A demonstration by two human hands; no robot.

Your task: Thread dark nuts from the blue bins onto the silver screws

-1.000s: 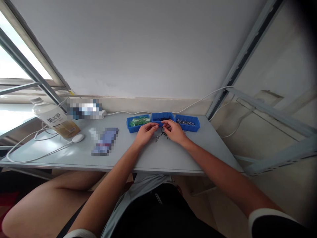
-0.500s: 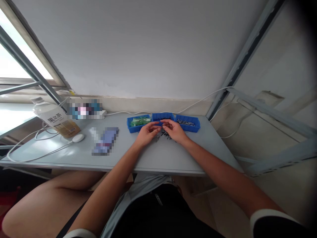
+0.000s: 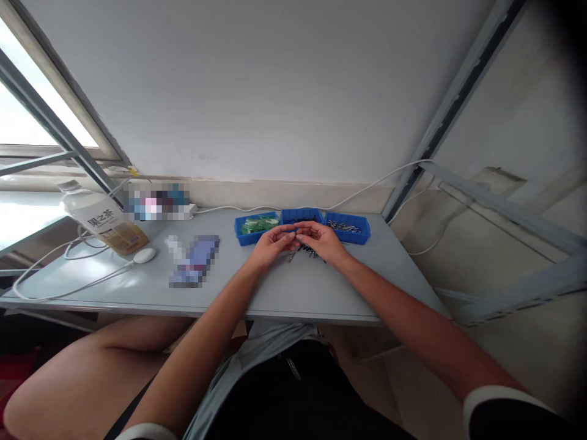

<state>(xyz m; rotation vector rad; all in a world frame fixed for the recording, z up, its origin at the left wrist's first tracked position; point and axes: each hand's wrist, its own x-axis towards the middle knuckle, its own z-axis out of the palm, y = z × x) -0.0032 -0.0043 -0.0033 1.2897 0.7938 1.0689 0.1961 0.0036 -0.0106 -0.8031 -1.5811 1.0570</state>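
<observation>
My left hand [image 3: 274, 245] and my right hand [image 3: 320, 239] meet fingertip to fingertip above the table, both closed in a pinch. Whatever lies between the fingers is too small and covered to make out. Just below my fingers a loose group of small dark and metallic pieces [image 3: 308, 251] lies on the tabletop. Behind my hands stand three blue bins in a row. The left bin [image 3: 239, 234] holds green pieces, the middle bin [image 3: 293, 213] dark ones, partly hidden by my fingers, and the right bin [image 3: 364, 232] slim metallic pieces.
On the left of the grey table [image 3: 284, 296] are a tilted drink bottle [image 3: 107, 223], a white round device [image 3: 145, 255] with a cable, and a blurred bluish object [image 3: 197, 260]. A white cable [image 3: 348, 201] runs along the wall. Metal frame posts stand at both sides.
My hands have come together: the right hand shifted slightly left, and the fingertips that were a little apart now touch. The bins and other objects have stayed put.
</observation>
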